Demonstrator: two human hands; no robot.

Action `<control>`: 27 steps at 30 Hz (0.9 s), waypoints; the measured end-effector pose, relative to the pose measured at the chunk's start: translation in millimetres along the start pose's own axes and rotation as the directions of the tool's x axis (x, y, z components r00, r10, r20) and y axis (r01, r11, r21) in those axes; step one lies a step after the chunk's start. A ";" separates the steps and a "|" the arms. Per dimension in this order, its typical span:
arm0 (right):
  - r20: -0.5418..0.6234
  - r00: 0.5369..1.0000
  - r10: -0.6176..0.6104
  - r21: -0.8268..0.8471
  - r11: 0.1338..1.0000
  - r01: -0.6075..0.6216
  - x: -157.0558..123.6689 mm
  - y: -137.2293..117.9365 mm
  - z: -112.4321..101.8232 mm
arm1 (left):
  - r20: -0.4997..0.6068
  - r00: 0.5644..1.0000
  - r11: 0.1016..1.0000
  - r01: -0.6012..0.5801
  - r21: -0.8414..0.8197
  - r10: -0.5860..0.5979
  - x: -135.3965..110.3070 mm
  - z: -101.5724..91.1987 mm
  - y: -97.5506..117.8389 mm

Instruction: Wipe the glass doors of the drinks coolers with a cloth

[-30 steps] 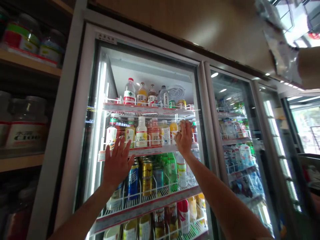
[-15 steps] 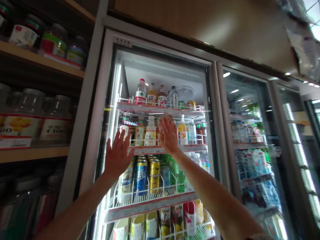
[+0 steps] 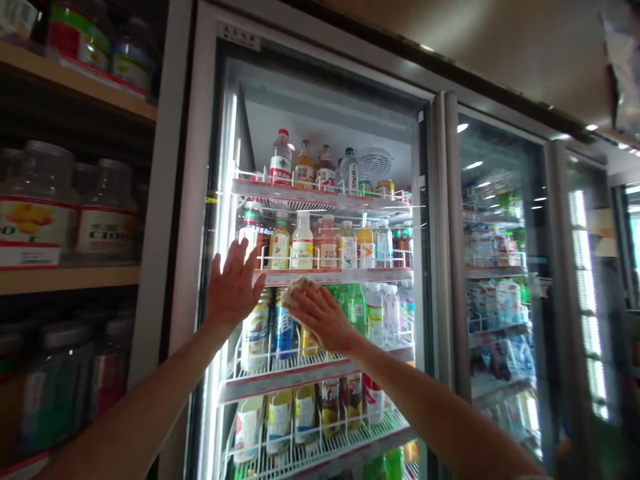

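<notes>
A glass fridge door [image 3: 320, 100] stands before me, with drinks showing through it. Near the door's left side my left hand [image 3: 233, 283] is open, fingers spread and palm toward the glass. My right hand [image 3: 325, 319] presses a crumpled pale cloth [image 3: 300, 288] to the pane, its fingers over the cloth. Behind that hand are a blue can [image 3: 284, 333] and green bottles [image 3: 356, 303], partly covered. The cloth's underside is hidden.
Wooden shelves [image 3: 70, 279] with jars and bottles [image 3: 107, 213] stand close on the left. A second fridge door [image 3: 500, 133] is to the right, past a grey upright frame [image 3: 443, 233]. Wire shelves [image 3: 320, 277] inside the fridge hold several rows of drinks.
My right hand has moved down and left across the glass with the cloth. My left hand stays near the door's left side. The view has tilted down a little.
</notes>
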State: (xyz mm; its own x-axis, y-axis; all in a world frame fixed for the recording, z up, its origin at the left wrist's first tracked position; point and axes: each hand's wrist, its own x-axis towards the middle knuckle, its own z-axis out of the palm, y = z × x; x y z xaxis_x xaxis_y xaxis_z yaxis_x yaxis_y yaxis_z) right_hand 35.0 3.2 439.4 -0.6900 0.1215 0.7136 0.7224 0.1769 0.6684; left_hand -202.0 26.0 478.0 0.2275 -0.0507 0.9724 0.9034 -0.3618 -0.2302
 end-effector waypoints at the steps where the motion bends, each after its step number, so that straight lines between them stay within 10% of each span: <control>1: 0.020 0.998 -0.053 0.021 0.998 0.052 -1.4 -9.4 0.7 | 0.014 1.000 1.000 -0.006 0.001 0.006 -2.5 -0.8 0.1; 7: -0.049 0.896 0.441 0.053 0.897 -0.438 29.8 -9.0 4.4 | 0.043 0.999 1.000 -0.018 -0.017 0.019 -47.5 -3.3 2.7; 14: 0.111 0.993 -0.037 0.136 0.991 0.022 -72.3 -69.8 3.2 | 0.040 0.999 0.994 0.016 -0.109 -0.012 -99.3 -7.6 6.5; 20: -0.069 0.865 0.496 0.047 0.868 -0.494 -45.8 -19.3 3.3 | 0.039 0.999 0.994 0.015 -0.111 -0.011 -96.7 -5.3 6.1; 27: 0.043 0.997 -0.066 0.133 0.989 0.059 -45.8 -68.8 7.3 | 0.134 0.989 0.998 -0.053 -0.037 0.057 -133.1 -20.8 3.7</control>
State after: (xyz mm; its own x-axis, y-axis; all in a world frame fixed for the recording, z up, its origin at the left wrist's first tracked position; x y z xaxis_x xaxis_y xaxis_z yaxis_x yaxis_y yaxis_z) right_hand 16.6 -7.4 359.2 -0.7372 0.1513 0.6585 0.6677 0.3125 0.6756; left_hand -236.5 12.0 348.5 0.3255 0.0541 0.9440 0.8762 -0.3926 -0.2796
